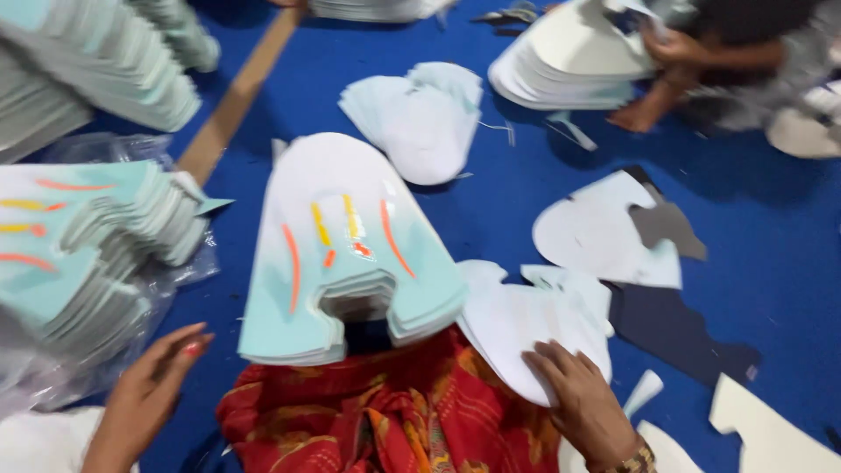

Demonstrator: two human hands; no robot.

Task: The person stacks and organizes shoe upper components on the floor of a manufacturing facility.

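Observation:
A stack of pale blue cut-out cards (342, 254) with orange and yellow stripes rests on my red patterned lap (385, 412). My right hand (583, 403) lies flat on a small pile of white cut-outs (526, 324) just right of that stack, fingers spread. My left hand (153, 381) hovers open over the blue floor, close to a fanned pile of the same striped cards (79, 254) lying on clear plastic wrap. Neither hand grips anything.
More fanned stacks (96, 61) lie at the top left and a white pile (420, 118) sits ahead. Another person (727, 61) at the top right handles a thick white stack (569, 66). Loose white, grey and dark pieces (631, 232) litter the blue floor (771, 228) on the right.

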